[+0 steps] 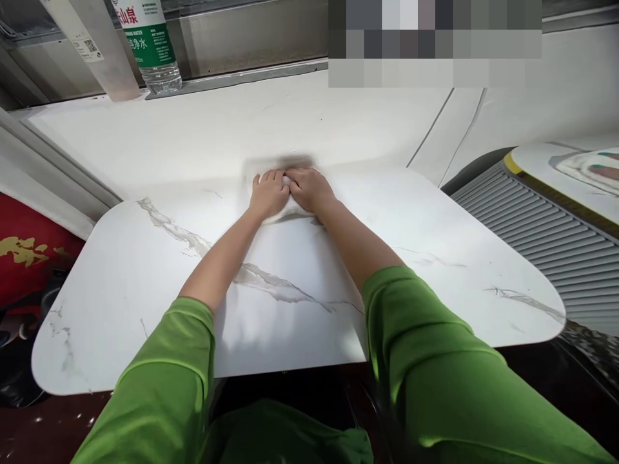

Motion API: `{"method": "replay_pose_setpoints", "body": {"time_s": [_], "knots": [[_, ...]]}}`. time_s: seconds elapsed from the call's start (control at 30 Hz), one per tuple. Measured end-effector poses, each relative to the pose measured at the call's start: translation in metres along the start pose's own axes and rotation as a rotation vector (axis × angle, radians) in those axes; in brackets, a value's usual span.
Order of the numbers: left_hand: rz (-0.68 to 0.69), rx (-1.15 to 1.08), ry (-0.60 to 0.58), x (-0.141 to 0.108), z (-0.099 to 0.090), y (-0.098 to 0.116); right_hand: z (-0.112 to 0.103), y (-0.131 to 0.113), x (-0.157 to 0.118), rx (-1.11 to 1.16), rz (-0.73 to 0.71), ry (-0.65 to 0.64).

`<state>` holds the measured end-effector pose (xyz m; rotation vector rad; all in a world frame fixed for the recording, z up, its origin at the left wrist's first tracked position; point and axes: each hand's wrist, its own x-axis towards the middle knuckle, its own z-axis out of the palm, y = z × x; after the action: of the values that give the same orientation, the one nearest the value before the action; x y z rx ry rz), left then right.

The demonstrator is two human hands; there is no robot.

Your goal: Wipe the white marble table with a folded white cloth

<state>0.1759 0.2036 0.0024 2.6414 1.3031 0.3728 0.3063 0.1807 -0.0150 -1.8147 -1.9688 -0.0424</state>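
My left hand and my right hand are side by side at the far edge of a white marble-patterned table. Both are pressed down on a white cloth, folded or bunched beneath them. My fingers curl over the cloth with the thumbs close together in the middle. Most of the cloth is hidden under the hands; its near edge shows between my wrists. Both arms reach straight forward over the tabletop.
On the ledge at back left stand a green-labelled water bottle and a frosted plastic bottle. A white wall panel rises behind the table. To the right is a grey ribbed unit; red fabric hangs at far left.
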Motion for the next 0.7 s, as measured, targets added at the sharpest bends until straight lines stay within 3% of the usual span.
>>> {"method": "replay_pose_setpoints", "body": {"time_s": [0.23, 0.43, 0.57, 0.7], "knots": [[0.0, 0.041, -0.013, 0.0, 0.001, 0.0, 0.001, 0.002, -0.001, 0.007, -0.017, 0.021], [0.004, 0.087, -0.046, -0.017, -0.001, 0.007, -0.007, -0.011, -0.024, -0.019, 0.012, -0.016], [0.037, 0.088, -0.059, -0.051, -0.003, 0.022, -0.019, -0.023, -0.059, -0.04, 0.016, -0.052], [0.031, 0.139, -0.065, -0.111, -0.003, 0.057, -0.038, -0.029, -0.118, -0.059, -0.083, -0.087]]}}
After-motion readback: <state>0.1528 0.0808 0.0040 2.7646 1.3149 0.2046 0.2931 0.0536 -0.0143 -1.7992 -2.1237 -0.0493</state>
